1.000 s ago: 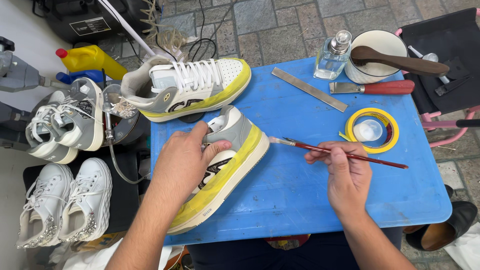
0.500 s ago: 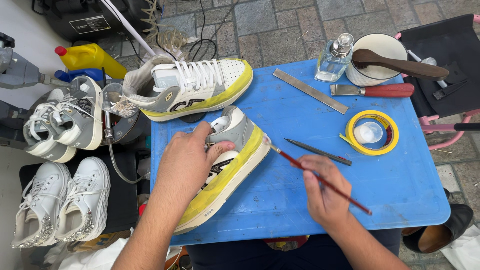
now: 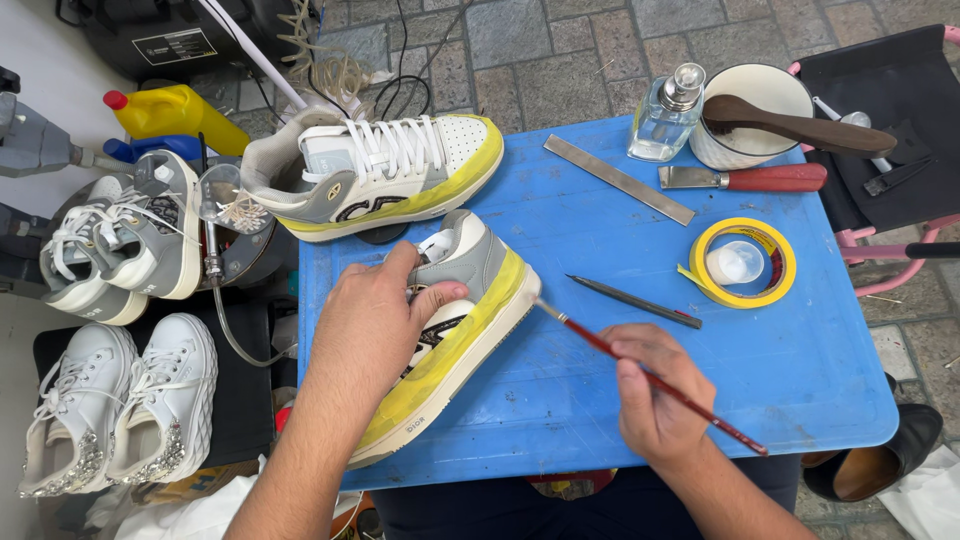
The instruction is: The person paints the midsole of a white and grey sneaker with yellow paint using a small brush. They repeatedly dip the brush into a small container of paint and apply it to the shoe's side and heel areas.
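Sneaker [image 3: 455, 335] lies on its side on the blue table [image 3: 800, 380], sole edge turned toward the brush, and the left hand [image 3: 375, 325] is clamped over the upper, thumb wrapped round the heel end, pinning it flat. Right hand [image 3: 655, 395] has its fingers pinched on a thin red-handled brush [image 3: 650, 375], tip touching the white sole edge right by the heel.

Progress-wise, I'd guess it's early to midway: the side band from under the left hand down to the toe has a glossy yellow look, while the strip at the brush tip looks plain white. I honestly can't tell if the yellow is wet coating or film. The second sneaker [image 3: 385, 170], just beyond the left hand, shows the same yellow band along its sole and isn't being touched.

Stuff around: a dark pencil-like tool [image 3: 635, 300] lies just past the brush hand, close enough to get bumped. Further out there's a yellow tape roll [image 3: 745, 262], a metal ruler [image 3: 618, 178], a red-handled knife [image 3: 745, 178], a small glass bottle [image 3: 668, 115] and a white bowl [image 3: 745, 140] with a wooden spoon [image 3: 800, 122]. More pairs of shoes [image 3: 115, 400] sit off the table past the left arm. Nothing blocks the brush itself.
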